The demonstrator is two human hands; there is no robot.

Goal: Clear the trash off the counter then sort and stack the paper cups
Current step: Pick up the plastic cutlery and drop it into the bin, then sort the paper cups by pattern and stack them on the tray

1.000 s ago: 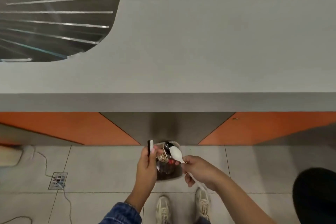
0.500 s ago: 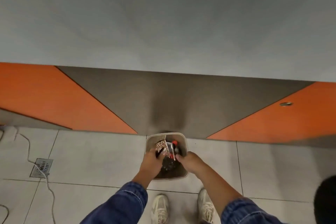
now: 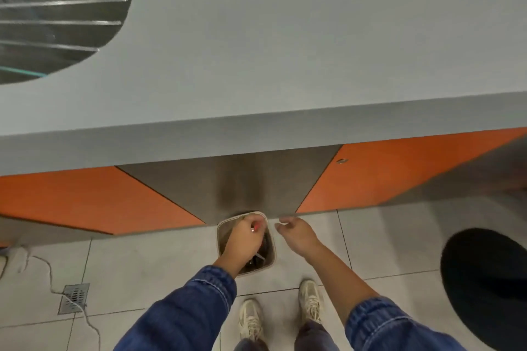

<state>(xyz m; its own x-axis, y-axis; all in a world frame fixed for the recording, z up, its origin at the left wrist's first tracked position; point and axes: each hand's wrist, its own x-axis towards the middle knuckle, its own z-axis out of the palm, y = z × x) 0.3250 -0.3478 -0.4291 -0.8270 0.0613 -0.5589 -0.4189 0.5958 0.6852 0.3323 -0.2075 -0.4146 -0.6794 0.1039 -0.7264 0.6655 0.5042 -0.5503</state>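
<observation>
A small trash bin [image 3: 219,236] stands on the tiled floor against the cabinet base, with dark scraps and a white piece inside. My left hand [image 3: 243,239] hangs over its opening with curled fingers. A small red piece [image 3: 256,226] shows at the fingertips; whether it is held cannot be told. My right hand [image 3: 296,235] is just right of the bin, fingers apart and holding nothing. No paper cups are in view.
The grey counter [image 3: 285,51] fills the upper view, with a steel sink [image 3: 57,8] at its far left. Orange cabinet panels [image 3: 85,199] sit below it. On the floor are a drain [image 3: 74,298], a thin cable [image 3: 51,273] and a black round object [image 3: 490,279].
My right hand held a white spoon over the bin, dipped in, and has come out to the right without it. My left hand stays over the bin. The view has tilted up.
</observation>
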